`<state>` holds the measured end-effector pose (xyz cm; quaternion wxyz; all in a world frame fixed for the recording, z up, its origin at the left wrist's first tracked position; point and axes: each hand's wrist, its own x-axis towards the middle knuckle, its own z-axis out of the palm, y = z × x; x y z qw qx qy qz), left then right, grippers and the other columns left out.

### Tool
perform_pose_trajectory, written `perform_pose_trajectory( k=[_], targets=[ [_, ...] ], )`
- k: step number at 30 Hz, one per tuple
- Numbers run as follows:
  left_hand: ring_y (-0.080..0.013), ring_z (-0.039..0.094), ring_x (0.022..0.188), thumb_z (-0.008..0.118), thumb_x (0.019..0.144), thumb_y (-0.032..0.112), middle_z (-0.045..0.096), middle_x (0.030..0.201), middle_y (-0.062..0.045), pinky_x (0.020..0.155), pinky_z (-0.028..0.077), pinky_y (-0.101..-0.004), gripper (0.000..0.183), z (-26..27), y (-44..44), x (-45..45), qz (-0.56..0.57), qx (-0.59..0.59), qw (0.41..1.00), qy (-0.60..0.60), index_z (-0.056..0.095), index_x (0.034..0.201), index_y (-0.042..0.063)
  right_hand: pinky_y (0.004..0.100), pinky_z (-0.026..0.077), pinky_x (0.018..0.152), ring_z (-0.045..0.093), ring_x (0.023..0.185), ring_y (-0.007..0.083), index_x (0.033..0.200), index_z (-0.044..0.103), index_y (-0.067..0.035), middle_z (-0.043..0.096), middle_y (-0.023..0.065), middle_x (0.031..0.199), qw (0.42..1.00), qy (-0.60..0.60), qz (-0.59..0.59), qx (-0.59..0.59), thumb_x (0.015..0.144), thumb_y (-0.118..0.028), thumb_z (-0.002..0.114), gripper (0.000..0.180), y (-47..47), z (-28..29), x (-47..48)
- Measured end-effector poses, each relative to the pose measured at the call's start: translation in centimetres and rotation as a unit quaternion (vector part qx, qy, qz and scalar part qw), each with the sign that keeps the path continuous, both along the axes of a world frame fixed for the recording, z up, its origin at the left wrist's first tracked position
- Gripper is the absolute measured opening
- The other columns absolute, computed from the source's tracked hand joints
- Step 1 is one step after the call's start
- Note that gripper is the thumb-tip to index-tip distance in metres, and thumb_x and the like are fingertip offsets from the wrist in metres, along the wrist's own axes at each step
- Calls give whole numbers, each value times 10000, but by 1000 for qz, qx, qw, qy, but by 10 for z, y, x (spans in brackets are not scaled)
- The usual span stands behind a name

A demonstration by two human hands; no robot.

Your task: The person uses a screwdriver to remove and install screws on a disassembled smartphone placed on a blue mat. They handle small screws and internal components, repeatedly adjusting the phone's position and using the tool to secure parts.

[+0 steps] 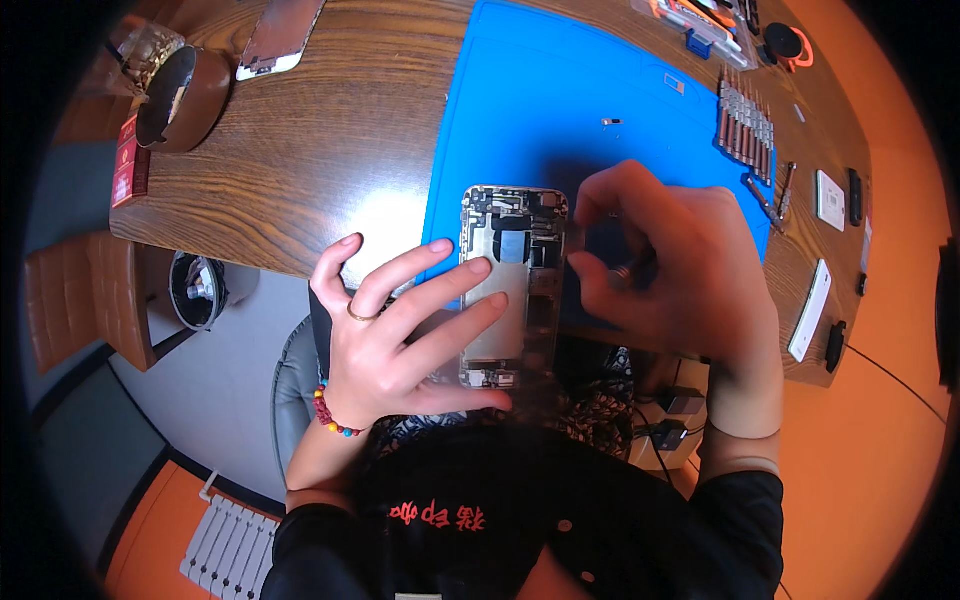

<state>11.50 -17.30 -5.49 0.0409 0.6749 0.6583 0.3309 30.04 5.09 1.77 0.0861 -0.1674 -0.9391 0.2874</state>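
Observation:
An opened smartphone housing [499,300] with its inner parts exposed lies over the near edge of a blue work mat [517,112]. My left hand [409,330] rests on it from the left, fingertips spread over its metal middle and thumb at its lower end. Just right of the housing's upper part is my right hand [667,262], blurred, its thumb and index finger curled close together; whether anything is between them cannot be told. Farther up the mat lie a small metal part [612,121] and a small frame-shaped piece [673,84].
A row of precision screwdrivers [746,131] lies on the mat's right edge, tweezers-like tools [786,196] beside it. White phones [810,311] lie farther right. A clear tool box [709,34], a detached phone screen [281,34], a brown round bowl [210,97] and a red box [131,165] stand around.

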Motion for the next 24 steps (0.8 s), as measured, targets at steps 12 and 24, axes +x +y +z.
perform_pose_trajectory(
  k=[12, 24],
  targets=[
    [-167, 646, 1323, 774, 766, 755, 779, 1302, 84, 1237, 205, -572, 551, -8, 1, 3, 14, 8, 1000, 4, 845, 1009, 265, 309, 433, 484, 600, 507, 170, 1082, 710, -122, 666, 35, 710, 998, -64, -4, 27, 816, -81, 875, 316, -6, -5, -14],
    [-152, 647, 1331, 687, 834, 788, 777, 1291, 93, 1221, 208, -595, 573, 1, -1, -1, 6, -24, 1000, 3, 846, 1062, 287, 351, 345, 502, 460, 532, 175, 1294, 826, -139, 420, -29, 635, 985, -15, 89, 145, 658, -49, 858, 644, -5, -6, -2]
  ],
)
